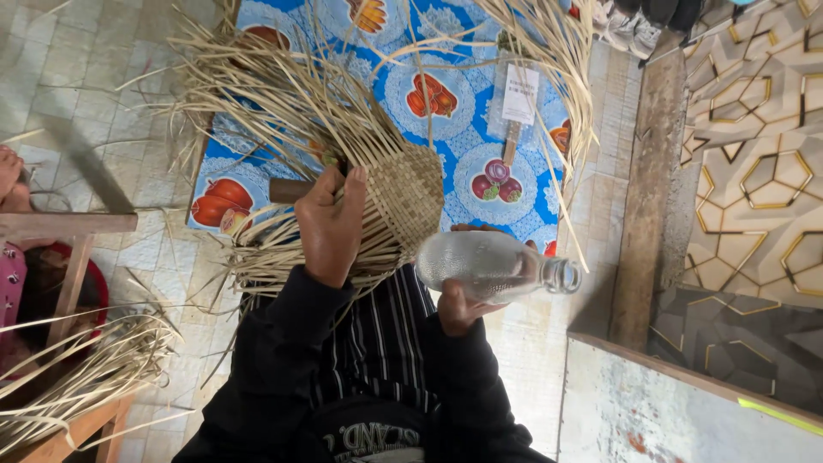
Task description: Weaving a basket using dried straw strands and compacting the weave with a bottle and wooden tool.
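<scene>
A half-woven straw mat piece (410, 190) with many loose pale strips fanning out lies over my lap and a blue patterned cloth (480, 120). My left hand (333, 225) presses down on the woven part, fingers curled over its near edge. My right hand (460, 302) grips a clear textured glass bottle (493, 264) from below. The bottle lies on its side, its open neck pointing right, its body touching the woven edge.
A brown wooden handle (290, 190) pokes out from under the straw at left. A white tag on a stick (518, 103) rests on the cloth. A wooden stool (73, 249) and a straw bundle (86, 369) stand left; a wooden plank (643, 197) and patterned flooring right.
</scene>
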